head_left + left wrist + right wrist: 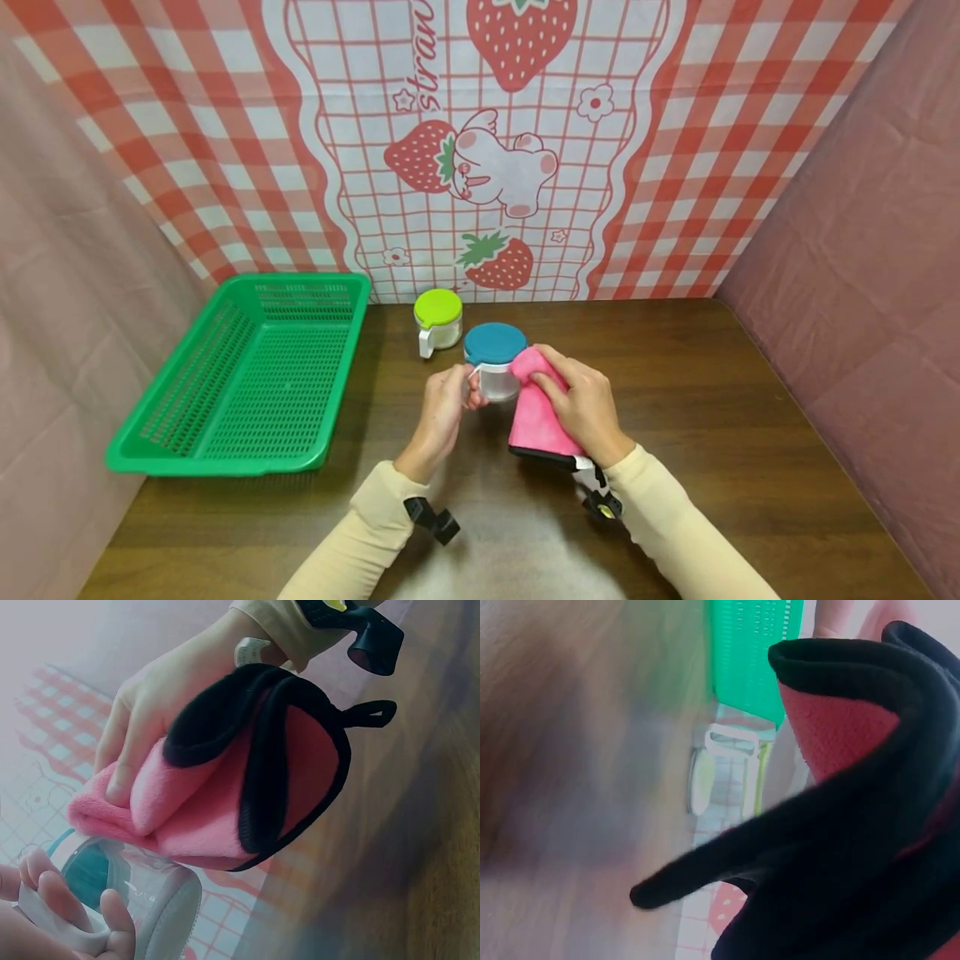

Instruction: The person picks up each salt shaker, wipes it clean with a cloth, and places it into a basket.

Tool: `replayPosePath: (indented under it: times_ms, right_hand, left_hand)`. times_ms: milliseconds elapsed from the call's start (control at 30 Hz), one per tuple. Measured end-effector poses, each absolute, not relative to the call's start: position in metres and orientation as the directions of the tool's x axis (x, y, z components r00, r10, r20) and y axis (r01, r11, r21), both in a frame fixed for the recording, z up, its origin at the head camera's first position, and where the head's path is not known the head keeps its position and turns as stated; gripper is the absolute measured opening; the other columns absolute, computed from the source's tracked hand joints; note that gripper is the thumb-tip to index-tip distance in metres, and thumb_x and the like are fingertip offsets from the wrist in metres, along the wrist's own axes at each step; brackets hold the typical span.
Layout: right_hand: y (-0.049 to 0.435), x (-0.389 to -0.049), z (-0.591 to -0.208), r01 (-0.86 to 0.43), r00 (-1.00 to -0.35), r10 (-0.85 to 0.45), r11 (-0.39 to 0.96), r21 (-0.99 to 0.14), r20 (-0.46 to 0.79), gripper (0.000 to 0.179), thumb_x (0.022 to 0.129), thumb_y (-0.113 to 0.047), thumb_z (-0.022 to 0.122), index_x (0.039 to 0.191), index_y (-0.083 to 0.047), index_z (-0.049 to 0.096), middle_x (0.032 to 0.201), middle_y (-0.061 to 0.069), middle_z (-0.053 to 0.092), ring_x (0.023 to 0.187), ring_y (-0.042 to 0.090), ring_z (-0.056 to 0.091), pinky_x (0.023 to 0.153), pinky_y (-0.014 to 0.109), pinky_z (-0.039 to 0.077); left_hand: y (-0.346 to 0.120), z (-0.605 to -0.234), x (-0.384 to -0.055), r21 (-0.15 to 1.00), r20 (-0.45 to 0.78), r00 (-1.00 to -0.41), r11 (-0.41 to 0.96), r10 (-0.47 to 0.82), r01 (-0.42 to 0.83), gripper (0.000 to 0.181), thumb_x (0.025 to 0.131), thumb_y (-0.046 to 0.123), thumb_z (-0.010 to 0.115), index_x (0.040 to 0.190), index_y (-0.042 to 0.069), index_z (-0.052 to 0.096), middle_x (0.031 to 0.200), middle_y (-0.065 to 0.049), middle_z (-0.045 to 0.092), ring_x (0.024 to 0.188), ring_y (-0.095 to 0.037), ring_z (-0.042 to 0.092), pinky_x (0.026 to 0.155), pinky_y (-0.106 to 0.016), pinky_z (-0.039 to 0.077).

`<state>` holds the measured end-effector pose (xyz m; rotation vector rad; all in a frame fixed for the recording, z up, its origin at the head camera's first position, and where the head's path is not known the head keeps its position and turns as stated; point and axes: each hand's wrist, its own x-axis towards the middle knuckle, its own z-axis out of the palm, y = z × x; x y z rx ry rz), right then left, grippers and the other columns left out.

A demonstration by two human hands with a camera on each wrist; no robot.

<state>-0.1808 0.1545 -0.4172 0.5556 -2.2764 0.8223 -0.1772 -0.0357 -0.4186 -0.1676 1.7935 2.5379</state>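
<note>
A clear jar with a blue lid is held above the table in front of me. My left hand grips its white handle, fingers curled round it in the left wrist view. In my right hand is a folded pink cloth with black edging, pinched between thumb and fingers. The cloth touches the jar's right side near the rim. Black edging and a hanging loop show in the left wrist view. Close up, the cloth hides most of the jar in the right wrist view.
Behind the blue-lidded jar stands a smaller clear jar with a lime-green lid and white handle. A green plastic basket sits at the left of the brown wooden table. A strawberry-print checked cloth hangs behind.
</note>
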Motion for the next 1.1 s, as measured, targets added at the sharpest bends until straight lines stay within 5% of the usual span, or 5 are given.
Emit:
replayPosePath:
  times_ms: [100, 567, 1100]
  right_hand:
    - [0.152, -0.179, -0.414, -0.575, -0.695, -0.149, 0.702, -0.42, 0.703, 0.042, 0.077, -0.018, 0.08, 0.117, -0.011, 0.067, 0.102, 0.012, 0.074, 0.079, 0.029, 0.071, 0.072, 0.044, 0.056]
    - [0.138, -0.174, -0.419, -0.614, -0.619, -0.198, 0.725, -0.312, 0.76, 0.034, 0.076, -0.016, 0.08, 0.106, -0.006, 0.069, 0.092, 0.013, 0.075, 0.076, 0.027, 0.073, 0.069, 0.044, 0.057]
    - [0.127, -0.16, -0.443, -0.584, -0.643, -0.243, 0.769, -0.26, 0.726, 0.03, 0.076, -0.018, 0.08, 0.101, -0.007, 0.069, 0.079, 0.008, 0.073, 0.063, 0.024, 0.069, 0.058, 0.041, 0.055]
  left_hand:
    - [-0.035, -0.419, -0.177, 0.938, -0.1, -0.994, -0.336, -0.037, -0.082, 0.026, 0.091, 0.009, 0.043, 0.067, 0.005, 0.052, 0.055, 0.003, 0.048, 0.048, -0.006, 0.048, 0.053, -0.019, 0.042]
    - [-0.032, -0.418, -0.176, 0.933, -0.106, -0.994, -0.349, -0.038, -0.086, 0.026, 0.09, 0.008, 0.044, 0.065, 0.008, 0.051, 0.055, 0.003, 0.048, 0.048, -0.004, 0.045, 0.051, -0.017, 0.041]
    - [-0.033, -0.418, -0.176, 0.928, -0.142, -0.989, -0.352, -0.04, -0.119, 0.027, 0.093, 0.011, 0.044, 0.067, 0.007, 0.052, 0.055, 0.004, 0.049, 0.048, -0.004, 0.045, 0.051, -0.016, 0.041]
